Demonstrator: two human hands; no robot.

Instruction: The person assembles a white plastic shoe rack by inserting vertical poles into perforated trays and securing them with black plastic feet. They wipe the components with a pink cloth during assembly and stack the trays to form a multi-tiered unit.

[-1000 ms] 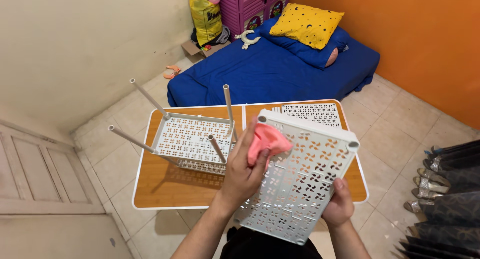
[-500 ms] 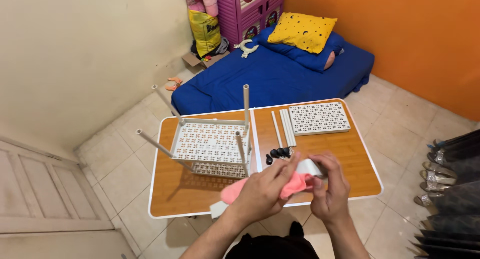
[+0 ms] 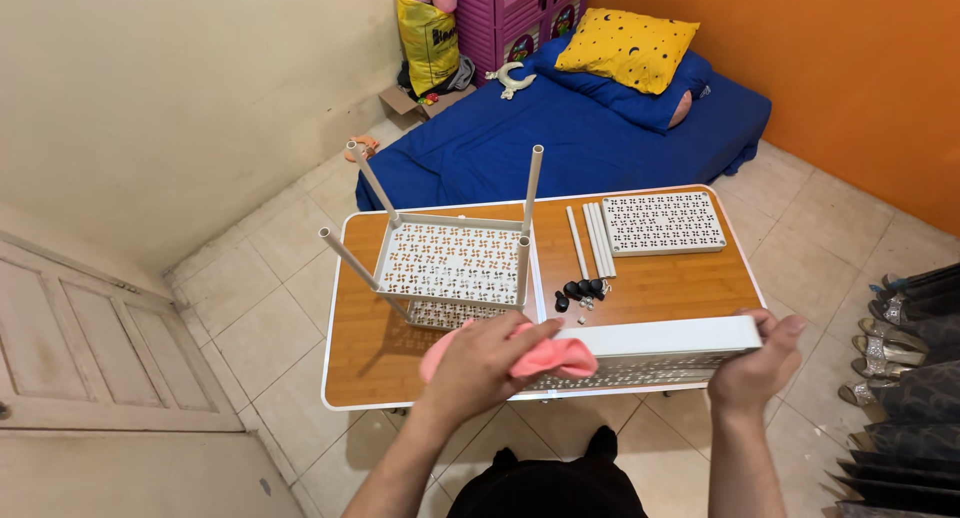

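My left hand [image 3: 480,363] presses a pink cloth [image 3: 545,358] against the long edge of a white perforated shelf panel [image 3: 660,343]. My right hand [image 3: 758,368] grips the panel's right end, holding it edge-on above the near side of a low wooden table [image 3: 690,283]. On the table stands a partly built white rack [image 3: 450,263] with tubes sticking up from its corners. Loose white tubes [image 3: 592,240], small black caps [image 3: 582,292] and another perforated panel [image 3: 662,223] lie to its right.
A blue mattress [image 3: 560,138] with a yellow pillow [image 3: 628,50] lies beyond the table by the orange wall. A purple drawer cabinet [image 3: 510,13] and a yellow bag [image 3: 430,38] stand in the far corner. Shoes [image 3: 905,323] line the right edge. A door [image 3: 70,348] is at left.
The panel has turned from face-up in front of me to edge-on and horizontal. My right hand has slid out to its right end, and the cloth now rests on its long edge.
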